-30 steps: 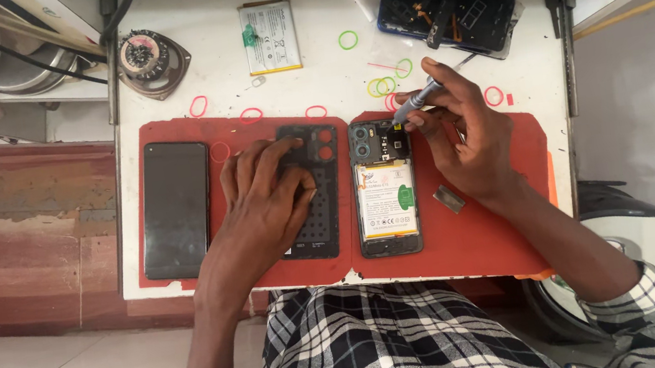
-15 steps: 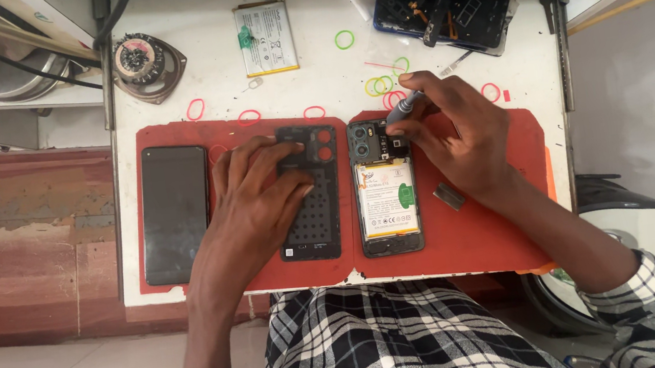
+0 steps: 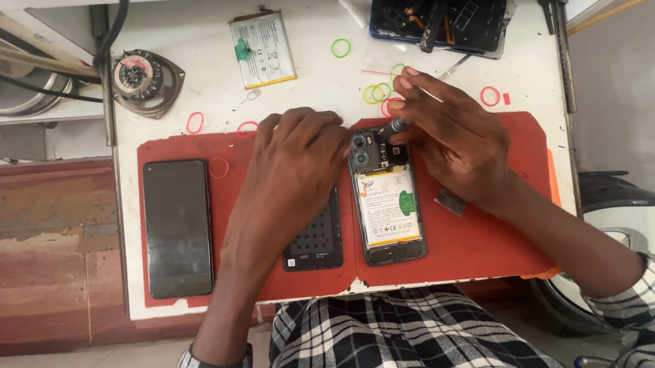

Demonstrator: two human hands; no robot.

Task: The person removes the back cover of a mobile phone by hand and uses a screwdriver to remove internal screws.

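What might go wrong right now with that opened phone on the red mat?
The right hand works a thin tool at the top of the opened phone, beside its exposed battery; a slip may nick it. The left hand holds only the phone's upper edge, so it might shift on the red mat.

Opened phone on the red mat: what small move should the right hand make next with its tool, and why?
Probably a short turn of the screwdriver in place. The right hand pinches it in its grip with the tip down at the top edge of the opened phone, beside the camera module, while the left hand rests against that end and over the back cover.
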